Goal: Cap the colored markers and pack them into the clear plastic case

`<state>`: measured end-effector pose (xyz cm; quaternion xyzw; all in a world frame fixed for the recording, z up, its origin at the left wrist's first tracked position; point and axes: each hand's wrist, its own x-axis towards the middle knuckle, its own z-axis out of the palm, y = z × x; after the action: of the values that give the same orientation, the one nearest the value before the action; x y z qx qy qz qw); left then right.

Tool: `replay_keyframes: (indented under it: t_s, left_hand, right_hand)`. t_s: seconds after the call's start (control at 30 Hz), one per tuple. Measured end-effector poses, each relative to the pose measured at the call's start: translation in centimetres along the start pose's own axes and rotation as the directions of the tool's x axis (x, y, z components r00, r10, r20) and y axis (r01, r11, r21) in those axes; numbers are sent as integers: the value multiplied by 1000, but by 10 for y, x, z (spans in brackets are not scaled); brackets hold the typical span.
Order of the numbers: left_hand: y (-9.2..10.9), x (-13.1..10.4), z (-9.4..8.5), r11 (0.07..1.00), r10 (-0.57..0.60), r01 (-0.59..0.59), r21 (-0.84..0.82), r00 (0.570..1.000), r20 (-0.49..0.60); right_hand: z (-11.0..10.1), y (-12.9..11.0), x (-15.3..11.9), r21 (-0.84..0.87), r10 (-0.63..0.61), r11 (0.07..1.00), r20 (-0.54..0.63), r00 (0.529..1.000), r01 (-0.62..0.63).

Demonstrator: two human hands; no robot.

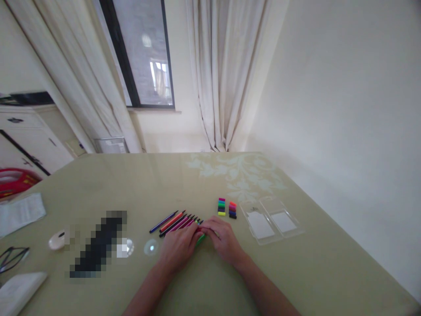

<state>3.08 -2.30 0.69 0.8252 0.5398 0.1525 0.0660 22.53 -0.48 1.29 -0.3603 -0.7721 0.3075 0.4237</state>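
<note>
Several uncapped markers lie side by side on the table, among them a dark blue one point(163, 222) at the left and an orange one point(172, 221) beside it. My left hand point(179, 245) rests over the lower right part of the row, its fingers bent on the markers. My right hand point(222, 239) meets it at the fingertips, closed in a pinch; what lies between its fingers is hidden. A green marker point(200, 239) shows between the hands. Beyond them stand two short columns of coloured caps, one at the left point(221, 206) and one at the right point(233, 210).
An open clear plastic case point(272, 220) with white cards lies right of the caps. Toward the left are a pixelated dark object point(98, 245), a white mouse point(57, 240), glasses point(15, 258), papers point(23, 213) and a white object point(21, 289).
</note>
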Motion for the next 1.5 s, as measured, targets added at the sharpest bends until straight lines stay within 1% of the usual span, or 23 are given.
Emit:
replay_keyframes:
  t_s: [0.1,0.27,0.43,0.53,0.6,0.67,0.7,0.73,0.8,0.87,0.9,0.97,1.07,1.13,1.27,1.37,1.5]
  left_hand:
    - [2,1,-1,999,-39,39,14,998,52]
    - [4,2,-4,995,-95,92,28,990,109]
    - [1,3,-8,980,-201,200,23,973,112]
    - [-2,3,-5,977,-209,211,-6,973,99]
    - [-5,2,-3,981,-182,185,-67,983,37]
    - [-12,1,-1,980,-155,142,-140,984,-92]
    - [-16,1,-1,977,-158,129,-170,973,-170]
    - [-22,2,-1,974,-168,121,-192,955,-247]
    - [-35,2,-3,967,-213,140,-213,903,-373]
    - [-49,3,-4,959,-274,205,-196,851,-447]
    - [-56,3,-4,951,-309,255,-176,833,-459]
    - [-69,3,-4,929,-365,350,-118,818,-444]
    - [-82,2,-3,892,-432,449,-46,820,-375]
    - [-85,1,-4,869,-479,492,-53,810,-338]
    - [-87,1,-7,848,-527,519,-110,800,-287]
    - [-89,1,-7,850,-525,514,-114,811,-259]
    - [-92,0,-4,859,-510,502,-102,822,-254]
  right_hand:
    - [0,0,0,16,-2,1000,4,1000,2]
    - [-3,1,1,31,-1,1000,5,1000,1]
    - [-3,2,1,29,-10,1000,-7,1000,10]
    - [-1,0,2,26,-11,1000,-30,999,12]
    - [-5,0,3,25,-4,1000,-77,997,6]
    - [-15,4,6,26,40,999,-158,987,-36]
    - [-23,8,7,30,79,997,-199,977,-75]
    - [-32,14,8,42,131,991,-227,965,-125]
    - [-51,27,8,84,232,972,-233,944,-218]
    - [-68,41,7,114,337,941,-230,913,-319]
    - [-74,46,6,108,374,927,-235,897,-358]
    - [-81,53,3,49,400,916,-226,889,-399]
    - [-83,53,-1,-92,379,913,-170,909,-398]
    - [-82,50,-3,-170,386,899,-131,913,-405]
    - [-82,43,-3,-321,420,846,-90,903,-426]
    - [-84,41,-3,-403,428,812,-80,900,-422]
    - [-86,41,-3,-454,431,792,-57,900,-408]
